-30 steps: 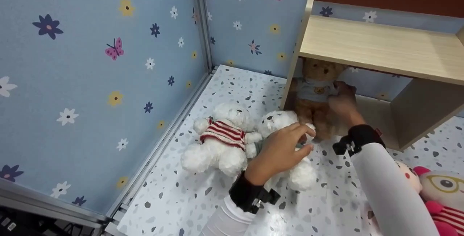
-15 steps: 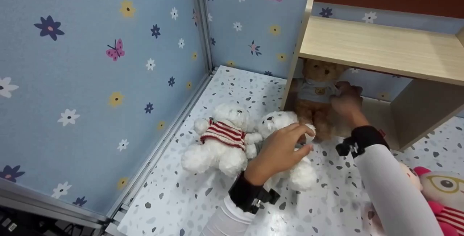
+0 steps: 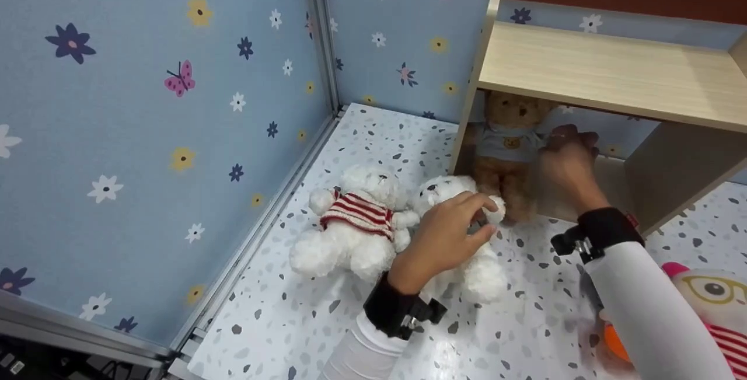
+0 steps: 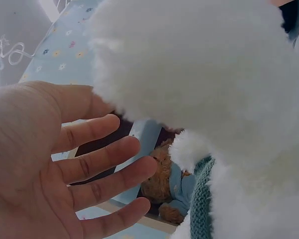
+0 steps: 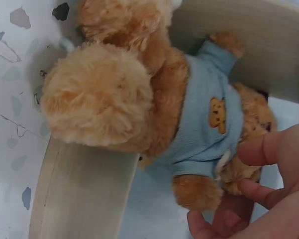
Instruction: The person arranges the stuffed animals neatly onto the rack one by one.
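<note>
A brown teddy bear in a light blue shirt sits upright inside the lower left of the shelf unit. My right hand is just right of it; in the right wrist view its fingers are spread beside the bear's arm and head, holding nothing. Over a white teddy bear lying on the floor is my left hand, covering much of its body. The left wrist view shows these fingers extended beside its white fur and teal knitted garment.
Another white teddy bear in a red-striped sweater lies to the left. The wooden shelf unit stands at the back right. A plush toy with yellow glasses and an orange object are at lower right. Patterned wall panels border the left.
My right hand has drawn away from the brown bear, to the right. The bear stays seated in the shelf. My left hand keeps its place at the white bear. An orange object now shows at lower right.
</note>
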A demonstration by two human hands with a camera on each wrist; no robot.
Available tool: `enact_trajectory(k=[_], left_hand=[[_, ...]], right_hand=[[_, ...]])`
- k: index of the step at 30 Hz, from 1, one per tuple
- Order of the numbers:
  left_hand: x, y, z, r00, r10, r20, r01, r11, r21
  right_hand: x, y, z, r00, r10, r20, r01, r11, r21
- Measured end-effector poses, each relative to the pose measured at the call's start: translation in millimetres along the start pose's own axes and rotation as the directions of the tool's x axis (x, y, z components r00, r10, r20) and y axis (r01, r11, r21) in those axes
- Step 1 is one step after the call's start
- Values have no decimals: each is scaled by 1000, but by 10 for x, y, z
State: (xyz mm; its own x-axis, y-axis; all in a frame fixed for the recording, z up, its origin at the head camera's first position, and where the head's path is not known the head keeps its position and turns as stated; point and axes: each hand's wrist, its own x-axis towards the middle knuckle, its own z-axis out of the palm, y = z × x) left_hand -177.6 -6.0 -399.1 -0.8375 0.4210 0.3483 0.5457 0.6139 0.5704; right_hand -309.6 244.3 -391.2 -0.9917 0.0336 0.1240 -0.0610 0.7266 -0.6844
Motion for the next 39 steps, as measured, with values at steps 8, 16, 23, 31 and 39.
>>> enact_trajectory(k=[8,16,23,31,39], left_hand=[[6,-40,-18,998,-49,-31,50,998,42],[16,-46,-10,996,-79,-28,81,995,66],[18,-44,16,996,-90,-22,92,993,73],[27,-47,44,995,-100,-6,100,994,44],[32,-29,59,991,-134,25,133,990,46]], right_hand=[[-211,-132,2,980,-25,195,36,998,-53],[-492,-221,133,940,-43,340,58,998,-35],[-667,-298,259,922,-122,367,125,992,17],[-816,-306,369,904,-157,397,113,985,131],[-919,-200,492,903,-169,394,115,981,157]])
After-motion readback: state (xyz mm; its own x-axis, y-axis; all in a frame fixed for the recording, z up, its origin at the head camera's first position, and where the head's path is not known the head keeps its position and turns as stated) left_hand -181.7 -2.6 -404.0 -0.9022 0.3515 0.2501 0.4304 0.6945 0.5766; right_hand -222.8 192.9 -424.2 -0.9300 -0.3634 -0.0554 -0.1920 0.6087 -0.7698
